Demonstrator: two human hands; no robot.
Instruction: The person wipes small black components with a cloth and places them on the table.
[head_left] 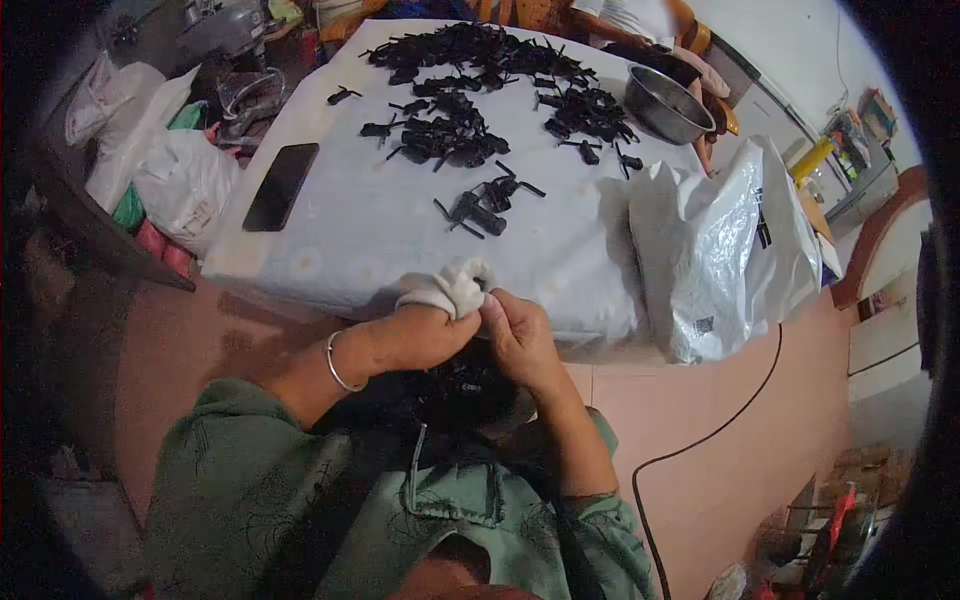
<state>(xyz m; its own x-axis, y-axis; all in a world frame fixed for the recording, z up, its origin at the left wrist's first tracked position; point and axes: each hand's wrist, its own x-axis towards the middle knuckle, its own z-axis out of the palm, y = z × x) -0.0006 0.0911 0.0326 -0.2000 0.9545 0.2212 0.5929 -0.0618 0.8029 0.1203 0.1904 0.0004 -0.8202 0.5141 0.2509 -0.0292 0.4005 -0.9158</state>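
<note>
At the near edge of the table, my left hand (425,338), with a bangle at the wrist, is closed around a bunched white cloth (445,288). My right hand (522,335) meets it there, thumb and fingers pinched together. A small dark bit shows between the cloth and my right fingertips, too little to name. Just beyond my hands lies a small group of black plastic parts (480,212) with thin rods sticking out. Below my hands, on my lap, more black items (465,385) show dimly.
A large heap of similar black parts (440,130) spreads over the table's far half. A phone (282,187) lies at left. A metal bowl (668,110) and a white plastic sack (700,270) stand at right. Another person (640,20) sits beyond. A cable (700,445) crosses the floor.
</note>
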